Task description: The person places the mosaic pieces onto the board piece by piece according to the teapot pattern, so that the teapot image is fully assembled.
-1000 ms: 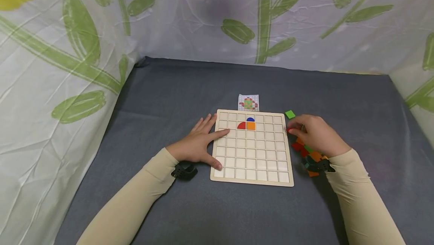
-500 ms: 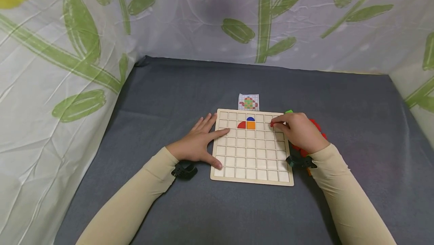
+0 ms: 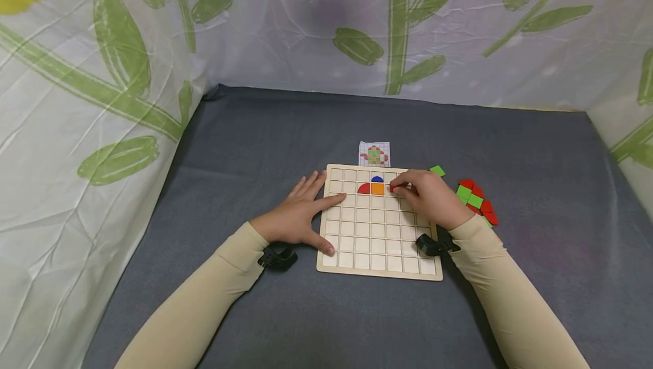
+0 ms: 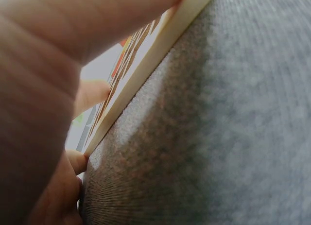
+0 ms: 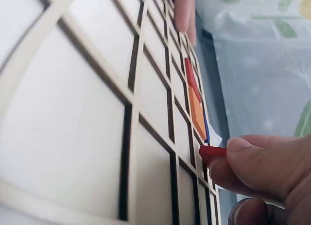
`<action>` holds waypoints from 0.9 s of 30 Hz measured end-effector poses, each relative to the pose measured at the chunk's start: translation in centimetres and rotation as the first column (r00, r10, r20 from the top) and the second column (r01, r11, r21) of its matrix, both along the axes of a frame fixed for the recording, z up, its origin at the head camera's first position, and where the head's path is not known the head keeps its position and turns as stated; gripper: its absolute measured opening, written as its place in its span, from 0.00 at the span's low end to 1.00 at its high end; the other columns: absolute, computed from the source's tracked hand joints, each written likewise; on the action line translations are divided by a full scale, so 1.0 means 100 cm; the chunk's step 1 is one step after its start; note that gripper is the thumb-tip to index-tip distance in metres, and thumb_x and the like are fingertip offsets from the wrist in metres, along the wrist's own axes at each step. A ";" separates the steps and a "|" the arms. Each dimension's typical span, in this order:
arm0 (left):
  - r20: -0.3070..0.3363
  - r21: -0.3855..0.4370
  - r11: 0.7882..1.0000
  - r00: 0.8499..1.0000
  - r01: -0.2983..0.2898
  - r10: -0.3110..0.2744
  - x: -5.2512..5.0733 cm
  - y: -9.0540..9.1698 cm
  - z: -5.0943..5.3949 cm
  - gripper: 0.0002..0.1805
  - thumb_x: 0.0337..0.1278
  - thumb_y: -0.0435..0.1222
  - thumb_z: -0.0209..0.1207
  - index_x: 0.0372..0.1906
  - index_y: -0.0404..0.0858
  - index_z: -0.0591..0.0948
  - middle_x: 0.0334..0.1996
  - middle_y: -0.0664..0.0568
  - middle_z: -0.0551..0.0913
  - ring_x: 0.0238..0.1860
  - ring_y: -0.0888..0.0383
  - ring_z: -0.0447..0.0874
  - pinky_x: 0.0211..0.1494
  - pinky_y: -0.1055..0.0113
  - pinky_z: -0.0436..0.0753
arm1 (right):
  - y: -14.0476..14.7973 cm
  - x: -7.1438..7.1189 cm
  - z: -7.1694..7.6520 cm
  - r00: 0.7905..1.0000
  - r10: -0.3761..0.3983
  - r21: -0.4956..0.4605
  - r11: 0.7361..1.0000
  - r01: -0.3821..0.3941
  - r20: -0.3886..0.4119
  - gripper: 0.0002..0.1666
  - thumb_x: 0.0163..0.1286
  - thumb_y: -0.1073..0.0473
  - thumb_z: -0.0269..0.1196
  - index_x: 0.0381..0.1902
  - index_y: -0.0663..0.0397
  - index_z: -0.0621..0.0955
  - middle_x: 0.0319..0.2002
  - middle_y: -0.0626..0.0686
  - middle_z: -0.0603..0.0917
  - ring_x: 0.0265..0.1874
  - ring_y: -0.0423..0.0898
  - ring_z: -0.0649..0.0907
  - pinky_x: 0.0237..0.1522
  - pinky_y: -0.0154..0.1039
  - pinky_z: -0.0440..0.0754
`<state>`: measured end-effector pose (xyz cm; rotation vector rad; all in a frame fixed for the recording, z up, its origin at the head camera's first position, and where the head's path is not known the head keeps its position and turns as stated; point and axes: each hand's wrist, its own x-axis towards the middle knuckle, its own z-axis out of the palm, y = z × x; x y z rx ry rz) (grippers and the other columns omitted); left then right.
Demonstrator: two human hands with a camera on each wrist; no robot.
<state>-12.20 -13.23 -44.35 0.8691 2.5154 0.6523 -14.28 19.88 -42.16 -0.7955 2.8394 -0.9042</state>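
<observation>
A wooden grid board (image 3: pixel 355 244) lies on the dark cloth, its cells framed by thin raised strips. In its upper rows sit a blue half-round tile (image 3: pixel 377 179), an orange square tile (image 3: pixel 377 189) and a red quarter-round tile (image 3: pixel 364 189). My left hand (image 3: pixel 293 217) rests spread on the board's left edge, fingers straight. Between thumb and fingertips my right hand (image 3: pixel 433 196) pinches a red tile (image 5: pixel 212 151), just right of the orange square. The right wrist view shows that tile tilted at a cell; its full shape is hidden by the fingers.
A small printed picture card (image 3: pixel 374 155) lies behind the board. Several red and green tiles (image 3: pixel 476 199) are spread right of it, partly hidden by the right forearm. One green tile (image 3: pixel 437 170) lies near the board's upper right corner. A patterned curtain (image 3: pixel 285 29) stands behind.
My right hand has carried the red tile leftward from beside the board to the cell next to the orange square, uncovering several loose tiles. My left hand has stayed in place.
</observation>
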 end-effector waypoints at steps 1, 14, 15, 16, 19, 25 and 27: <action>0.000 0.001 1.000 1.000 0.000 0.000 0.000 0.000 0.000 0.67 0.37 0.69 0.77 0.85 0.57 0.58 0.86 0.44 0.28 0.85 0.47 0.20 0.85 0.46 0.29 | 0.000 0.000 -0.001 1.000 -0.003 -0.001 1.000 0.003 0.001 0.08 0.72 0.66 0.69 0.47 0.56 0.90 0.45 0.53 0.91 0.35 0.46 0.83 0.40 0.42 0.82; 0.006 -0.002 1.000 1.000 -0.004 0.004 0.000 0.000 0.001 0.67 0.37 0.69 0.77 0.85 0.58 0.58 0.85 0.45 0.28 0.85 0.48 0.20 0.85 0.47 0.29 | 0.000 0.001 -0.008 0.997 -0.006 -0.049 0.999 0.010 0.074 0.08 0.74 0.65 0.67 0.48 0.55 0.89 0.35 0.49 0.87 0.24 0.42 0.76 0.31 0.37 0.77; 0.006 -0.002 1.000 1.000 -0.003 0.003 0.000 0.000 0.001 0.67 0.37 0.69 0.77 0.85 0.58 0.58 0.86 0.44 0.28 0.85 0.48 0.20 0.84 0.47 0.29 | 0.000 0.001 -0.008 0.997 -0.005 -0.053 0.999 0.010 0.080 0.08 0.74 0.65 0.67 0.48 0.55 0.89 0.36 0.50 0.87 0.25 0.42 0.76 0.32 0.37 0.77; 0.006 -0.002 1.000 1.000 -0.002 0.002 0.000 0.000 0.001 0.67 0.37 0.69 0.77 0.85 0.58 0.58 0.86 0.44 0.28 0.85 0.48 0.20 0.84 0.47 0.29 | 0.000 0.001 -0.008 0.996 -0.003 -0.058 0.998 0.008 0.085 0.08 0.74 0.65 0.67 0.47 0.55 0.89 0.37 0.50 0.88 0.25 0.42 0.77 0.32 0.37 0.77; 0.004 0.000 1.000 1.000 0.001 -0.001 0.000 0.000 0.001 0.67 0.37 0.69 0.77 0.85 0.57 0.58 0.86 0.44 0.28 0.85 0.47 0.20 0.84 0.46 0.29 | 0.000 0.001 -0.007 0.994 0.000 -0.061 0.998 0.006 0.110 0.07 0.75 0.65 0.66 0.47 0.56 0.88 0.38 0.51 0.88 0.27 0.43 0.77 0.34 0.38 0.78; 0.007 -0.007 1.000 1.000 0.000 0.000 0.001 0.001 0.002 0.67 0.37 0.69 0.77 0.85 0.57 0.58 0.85 0.45 0.27 0.85 0.47 0.20 0.84 0.47 0.28 | -0.002 -0.003 -0.006 0.987 -0.018 -0.034 0.999 0.023 0.157 0.08 0.75 0.65 0.61 0.48 0.57 0.85 0.37 0.51 0.86 0.29 0.45 0.77 0.37 0.41 0.78; 0.007 -0.007 1.000 1.000 -0.002 0.002 0.001 0.001 0.002 0.67 0.37 0.69 0.77 0.85 0.58 0.58 0.85 0.45 0.27 0.85 0.47 0.20 0.84 0.47 0.28 | -0.003 -0.004 -0.006 0.985 -0.023 -0.026 0.999 0.028 0.168 0.10 0.74 0.65 0.60 0.50 0.58 0.84 0.35 0.51 0.85 0.28 0.45 0.76 0.37 0.41 0.77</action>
